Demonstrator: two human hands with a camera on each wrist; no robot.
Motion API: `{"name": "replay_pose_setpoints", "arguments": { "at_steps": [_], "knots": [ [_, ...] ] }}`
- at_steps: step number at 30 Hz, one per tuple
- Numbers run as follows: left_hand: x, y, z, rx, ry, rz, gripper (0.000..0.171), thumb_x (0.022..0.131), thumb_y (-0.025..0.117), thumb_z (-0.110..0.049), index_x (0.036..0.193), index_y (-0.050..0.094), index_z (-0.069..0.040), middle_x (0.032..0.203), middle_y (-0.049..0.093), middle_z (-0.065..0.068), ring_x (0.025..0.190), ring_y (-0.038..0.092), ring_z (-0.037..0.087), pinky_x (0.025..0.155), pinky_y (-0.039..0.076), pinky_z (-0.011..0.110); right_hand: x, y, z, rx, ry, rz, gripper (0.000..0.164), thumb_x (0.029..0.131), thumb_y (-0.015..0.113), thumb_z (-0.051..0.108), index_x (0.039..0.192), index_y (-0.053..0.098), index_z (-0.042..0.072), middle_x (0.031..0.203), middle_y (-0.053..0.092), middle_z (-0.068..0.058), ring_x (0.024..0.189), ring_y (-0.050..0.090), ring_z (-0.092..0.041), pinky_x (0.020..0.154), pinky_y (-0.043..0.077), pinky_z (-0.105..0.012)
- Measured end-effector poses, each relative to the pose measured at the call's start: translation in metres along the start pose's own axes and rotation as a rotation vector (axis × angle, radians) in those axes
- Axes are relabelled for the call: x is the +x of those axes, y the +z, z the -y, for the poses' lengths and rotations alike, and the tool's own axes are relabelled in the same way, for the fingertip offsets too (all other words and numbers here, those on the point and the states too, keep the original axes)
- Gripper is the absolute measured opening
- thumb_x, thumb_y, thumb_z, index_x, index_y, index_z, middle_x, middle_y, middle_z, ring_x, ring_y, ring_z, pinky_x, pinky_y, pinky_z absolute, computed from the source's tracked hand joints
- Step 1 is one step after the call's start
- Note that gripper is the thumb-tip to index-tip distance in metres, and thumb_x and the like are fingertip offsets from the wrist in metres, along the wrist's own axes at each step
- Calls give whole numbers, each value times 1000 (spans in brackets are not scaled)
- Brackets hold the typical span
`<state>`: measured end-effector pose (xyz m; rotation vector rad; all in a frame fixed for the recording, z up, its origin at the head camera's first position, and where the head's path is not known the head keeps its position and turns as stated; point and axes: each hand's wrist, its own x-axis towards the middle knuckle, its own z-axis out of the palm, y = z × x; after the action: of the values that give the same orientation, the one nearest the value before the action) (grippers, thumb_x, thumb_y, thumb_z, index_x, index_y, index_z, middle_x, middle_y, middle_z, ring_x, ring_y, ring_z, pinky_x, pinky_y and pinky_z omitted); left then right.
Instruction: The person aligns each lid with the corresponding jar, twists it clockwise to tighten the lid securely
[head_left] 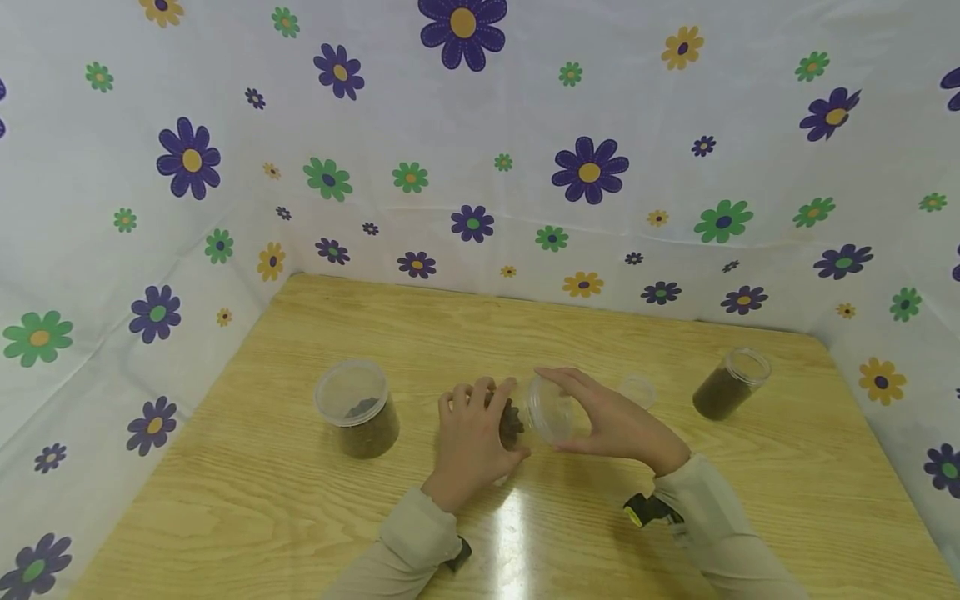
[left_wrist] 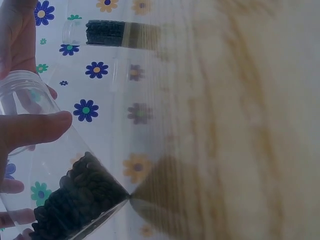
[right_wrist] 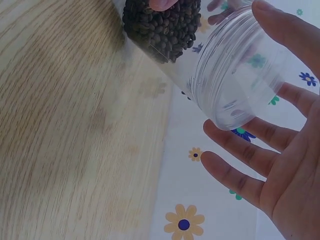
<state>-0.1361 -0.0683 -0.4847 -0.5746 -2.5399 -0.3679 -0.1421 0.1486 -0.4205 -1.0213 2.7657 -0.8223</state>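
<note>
Above a wood-grain table [head_left: 247,517], a tilted clear jar [left_wrist: 67,147] of dark beans [right_wrist: 162,30] is gripped by the left hand [head_left: 471,442]; its mouth end is held between the right hand's [head_left: 618,423] thumb and fingers.

On a pale wooden table [head_left: 262,500], the left hand [head_left: 474,442] grips a clear jar of dark, lumpy pieces [head_left: 512,427], tipped toward the right. The right hand [head_left: 618,421] spans a clear round rim [head_left: 551,410] there, apparently the jar's, though its transparency makes that uncertain. A wide clear jar with dark contents [head_left: 367,429] stands left; a narrower clear cylindrical jar with dark brown contents [head_left: 726,390] stands far right, a clear round disc [head_left: 637,390] to its left.
</note>
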Motion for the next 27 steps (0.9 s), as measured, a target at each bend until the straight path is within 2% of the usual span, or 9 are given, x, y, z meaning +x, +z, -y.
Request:
{"name": "replay_pose_setpoints", "arguments": {
  "at_steps": [4, 10, 17, 27],
  "knots": [
    [0, 1, 1, 1, 2, -8, 97, 47, 85, -58, 130, 49, -21, 112, 54, 3, 96, 51, 26, 84, 42, 49, -1, 0, 0, 6, 4, -3, 90, 76, 78, 26, 148, 26, 18, 144, 40, -7, 119, 54, -29, 90, 51, -45],
    [0, 0, 0, -6, -1, -3, 97, 48, 85, -58, 129, 48, -22, 112, 53, 3, 97, 51, 27, 84, 43, 49, -3, 0, 1, -5, 37, -9, 98, 73, 81, 29, 150, 20, 24, 145, 38, -7, 121, 52, -29, 88, 51, -45],
    [-1, 0, 0, 1, -5, 4, 96, 49, 85, -58, 129, 48, -22, 114, 53, 4, 98, 52, 27, 85, 43, 50, -3, -1, 1, -59, -51, -37, 105, 65, 86, 17, 149, 24, 21, 151, 28, -11, 137, 34, -32, 95, 48, -45],
    [-1, -1, 0, -1, -1, 8, 96, 49, 86, -57, 130, 48, -21, 114, 52, 4, 99, 51, 28, 85, 43, 49, -1, 0, 2, -91, -84, -15, 103, 65, 85, 10, 149, 25, 24, 154, 26, -6, 139, 32, -30, 103, 42, -48]
  ]
}}
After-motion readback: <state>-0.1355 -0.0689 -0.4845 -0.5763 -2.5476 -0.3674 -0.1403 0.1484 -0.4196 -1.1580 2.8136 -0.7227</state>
